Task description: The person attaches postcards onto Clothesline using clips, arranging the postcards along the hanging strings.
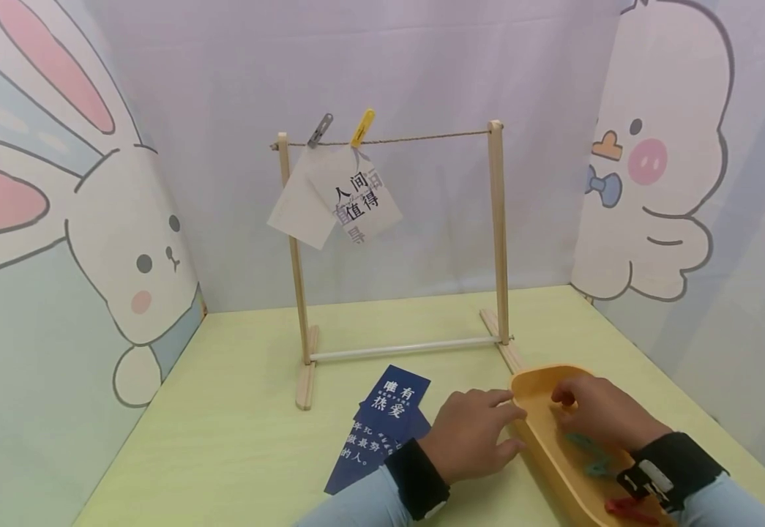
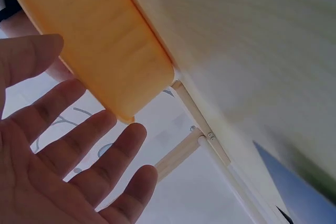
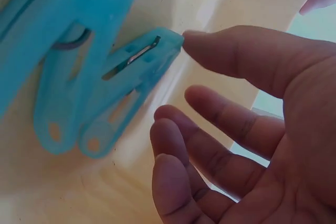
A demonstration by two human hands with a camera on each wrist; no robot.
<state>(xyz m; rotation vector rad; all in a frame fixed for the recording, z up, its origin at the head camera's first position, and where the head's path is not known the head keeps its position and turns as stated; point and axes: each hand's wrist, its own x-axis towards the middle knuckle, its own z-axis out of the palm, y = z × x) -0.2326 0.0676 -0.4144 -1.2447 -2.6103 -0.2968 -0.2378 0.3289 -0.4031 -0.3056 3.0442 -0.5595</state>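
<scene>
My right hand [image 1: 602, 411] is inside the yellow tray [image 1: 549, 468], its fingers loosely bent with nothing between them. In the right wrist view, the thumb tip comes right up to the end of a teal clothespin [image 3: 142, 61]. More teal clothespins [image 3: 68, 24] lie beside that one. A red clothespin [image 1: 629, 509] sits at the tray's near end, partly covered by the right wrist. My left hand [image 1: 477, 435] hovers palm down at the tray's left side, fingers spread and fingertips at the rim, holding nothing.
Blue cards with white writing [image 1: 392, 410] lie overlapped left of the tray. Behind stands a wooden frame [image 1: 498, 234] with a string [image 1: 428, 137]. A grey clothespin [image 1: 320, 130] and a yellow clothespin [image 1: 362, 128] hold white cards [image 1: 306, 197] on it.
</scene>
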